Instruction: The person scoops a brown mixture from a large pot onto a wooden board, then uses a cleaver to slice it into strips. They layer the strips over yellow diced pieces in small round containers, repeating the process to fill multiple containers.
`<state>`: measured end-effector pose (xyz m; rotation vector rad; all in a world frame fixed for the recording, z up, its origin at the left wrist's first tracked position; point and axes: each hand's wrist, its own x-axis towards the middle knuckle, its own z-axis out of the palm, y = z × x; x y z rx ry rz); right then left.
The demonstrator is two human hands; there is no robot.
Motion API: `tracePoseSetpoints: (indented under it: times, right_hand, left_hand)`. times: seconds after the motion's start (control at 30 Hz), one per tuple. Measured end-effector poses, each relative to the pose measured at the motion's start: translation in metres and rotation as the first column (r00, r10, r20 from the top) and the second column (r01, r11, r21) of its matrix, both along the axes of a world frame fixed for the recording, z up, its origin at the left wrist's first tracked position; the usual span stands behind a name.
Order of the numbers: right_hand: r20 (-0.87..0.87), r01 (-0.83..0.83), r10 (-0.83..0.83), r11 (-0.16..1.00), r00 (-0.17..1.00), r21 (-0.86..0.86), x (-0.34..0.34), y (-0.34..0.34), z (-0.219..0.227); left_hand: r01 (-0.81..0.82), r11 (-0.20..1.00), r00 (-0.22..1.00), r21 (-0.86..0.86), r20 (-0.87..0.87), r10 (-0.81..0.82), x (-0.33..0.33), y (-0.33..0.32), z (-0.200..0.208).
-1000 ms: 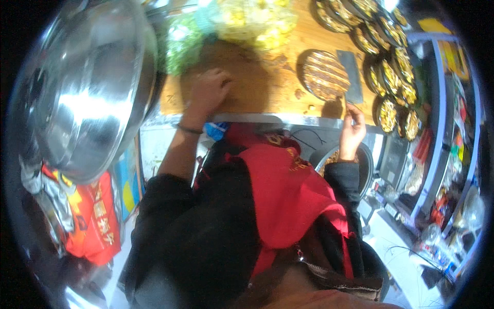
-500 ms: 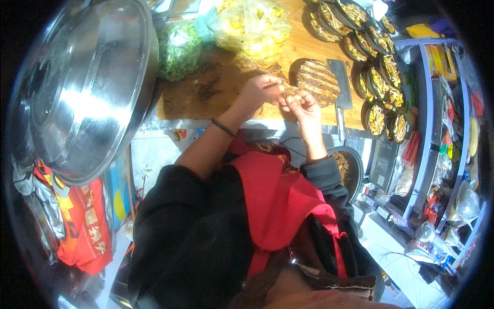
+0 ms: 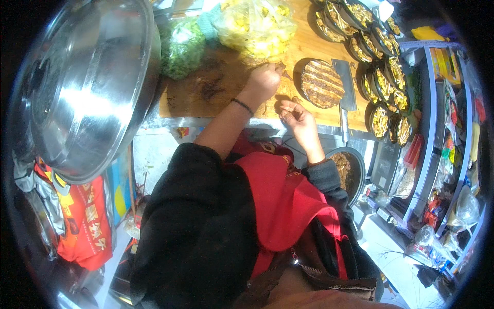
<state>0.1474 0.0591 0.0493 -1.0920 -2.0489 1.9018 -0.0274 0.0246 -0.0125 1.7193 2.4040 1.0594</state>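
Observation:
My left hand (image 3: 264,82) is closed, knuckles up, over the wooden board (image 3: 180,105). A bit of brown food shows at its fingertips, but the fingers hide whatever they grip. Lower and to the right, my right hand (image 3: 299,122) hovers at the board's near edge, thumb and fingers slightly apart and nothing visible in them. Brown food scraps (image 3: 252,62) lie beyond the left hand. Right of both hands sits a round dark dish (image 3: 322,85) packed with striped brown slices. A cleaver (image 3: 345,85) lies flat beside it, handle toward me.
Several small black bowls (image 3: 381,90) of food strips crowd the board's right side. Bags of yellow pieces (image 3: 257,26) and greens (image 3: 180,46) stand at the back. A big metal lid (image 3: 92,87) looms left. Below the board's edge is a pot (image 3: 347,172) of brown food.
My hands, together on a piece of brown food before, have parted. The left moved slightly away from me to the scraps; the right dropped back toward me and loosened.

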Motion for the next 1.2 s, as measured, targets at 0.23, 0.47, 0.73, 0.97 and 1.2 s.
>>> tracePoseSetpoints:
  times: [0.23,0.47,0.73,0.97,1.2]
  right_hand:
    - [0.01,0.009,-0.008,0.999,1.0,-0.051,0.007,0.002,-0.001]
    - [0.011,-0.001,0.001,1.0,1.0,-0.018,0.015,0.006,0.006]
    - [-0.308,0.375,-0.481,0.86,0.821,-0.345,0.028,0.02,0.018]
    - [-0.34,0.445,-0.511,0.858,0.789,-0.256,0.047,0.044,0.009]
    - [-0.217,0.522,-0.478,0.814,0.851,0.256,0.051,0.072,0.002]
  left_hand:
    - [0.05,0.99,0.984,0.133,0.162,-0.071,0.0,0.015,-0.005]
    - [0.054,0.998,0.998,0.022,-0.021,-0.053,-0.004,0.019,0.023]
    - [0.413,0.887,0.672,0.206,0.588,-0.45,0.033,0.0,0.057]
    - [0.379,0.906,0.558,0.188,0.735,-0.386,0.063,0.024,0.069]
    - [0.318,0.931,0.913,0.178,0.207,-0.351,0.071,0.04,0.058]
